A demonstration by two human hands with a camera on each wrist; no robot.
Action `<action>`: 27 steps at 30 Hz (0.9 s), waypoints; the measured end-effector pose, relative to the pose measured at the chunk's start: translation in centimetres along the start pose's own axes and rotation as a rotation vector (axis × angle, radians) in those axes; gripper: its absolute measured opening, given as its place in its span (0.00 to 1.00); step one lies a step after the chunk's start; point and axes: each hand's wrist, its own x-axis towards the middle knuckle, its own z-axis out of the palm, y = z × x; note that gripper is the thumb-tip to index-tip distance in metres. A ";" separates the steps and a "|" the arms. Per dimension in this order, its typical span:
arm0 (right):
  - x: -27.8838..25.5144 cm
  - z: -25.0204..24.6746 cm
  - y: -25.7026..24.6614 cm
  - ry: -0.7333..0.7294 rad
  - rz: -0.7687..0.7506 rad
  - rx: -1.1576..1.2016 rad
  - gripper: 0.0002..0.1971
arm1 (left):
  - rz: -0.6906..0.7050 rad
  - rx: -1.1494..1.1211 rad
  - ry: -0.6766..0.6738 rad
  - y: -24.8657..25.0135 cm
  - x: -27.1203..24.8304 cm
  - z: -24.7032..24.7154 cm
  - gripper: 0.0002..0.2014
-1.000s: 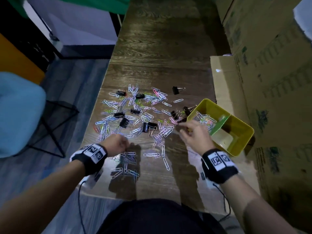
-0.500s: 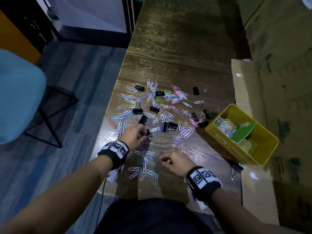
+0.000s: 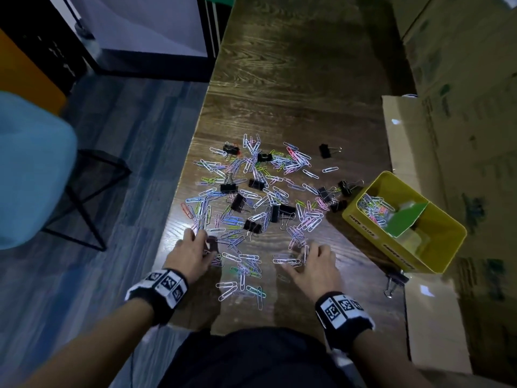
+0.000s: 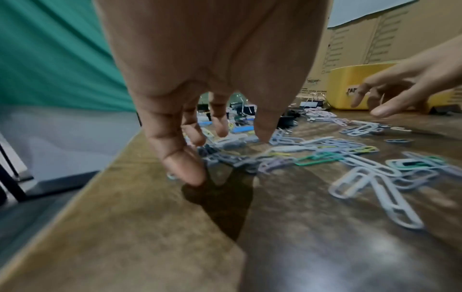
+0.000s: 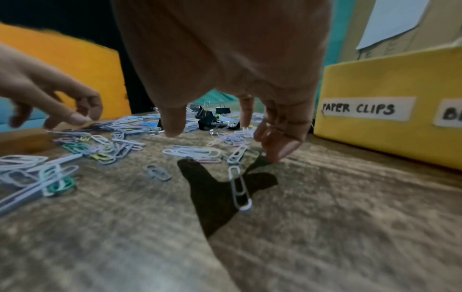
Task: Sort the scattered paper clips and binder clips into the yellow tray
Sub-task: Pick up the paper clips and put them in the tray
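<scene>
I count one yellow tray (image 3: 436, 264), about thirteen black binder clips (image 3: 286, 209), and paper clips (image 3: 307, 222) too many to number.

Dark grained wooden surface (image 3: 293, 79), glossy under the fingers (image 5: 280, 150); smooth pastel coated wire paper clips (image 3: 243, 264); matt yellow plastic tray (image 3: 436, 247) beyond, paper-labelled.

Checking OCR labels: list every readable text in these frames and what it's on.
"PAPER CLIPS": white label on the yellow tray wall.
"B...": second label beside it, cut off by the frame edge.
Printing on the cardboard boxes: too blurred to read.
Wristbands: square coded markers only, no words.
</scene>
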 end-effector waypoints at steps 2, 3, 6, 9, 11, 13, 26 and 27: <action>-0.4 1.1 0.1 -0.045 -0.002 0.002 0.41 | -0.001 -0.015 -0.029 0.8 -0.8 1.6 0.20; -0.7 1.6 -0.2 -0.080 -0.035 -0.006 0.42 | 0.022 -0.036 -0.035 1.5 -1.0 2.3 0.19; -1.5 2.6 -1.3 -0.163 -0.168 -0.015 0.44 | 0.180 -0.100 -0.065 4.3 -1.5 3.8 0.18; -1.6 2.4 -2.0 -0.172 -0.185 0.068 0.51 | 0.354 -0.096 -0.113 6.0 -1.8 3.3 0.17; -1.6 1.9 -1.8 -0.154 -0.145 0.092 0.59 | 0.398 -0.056 -0.122 5.9 -2.1 2.1 0.16; -1.6 1.7 -1.3 -0.145 -0.096 0.092 0.63 | 0.363 0.070 -0.176 5.0 -2.8 0.6 0.14; -2.2 2.5 -1.4 -0.144 -0.273 0.095 0.51 | 0.567 0.186 -0.278 7.3 -1.5 3.1 0.11; -2.4 2.2 -0.9 -0.096 -0.198 0.055 0.52 | 0.563 0.180 -0.230 7.1 -1.3 3.0 0.13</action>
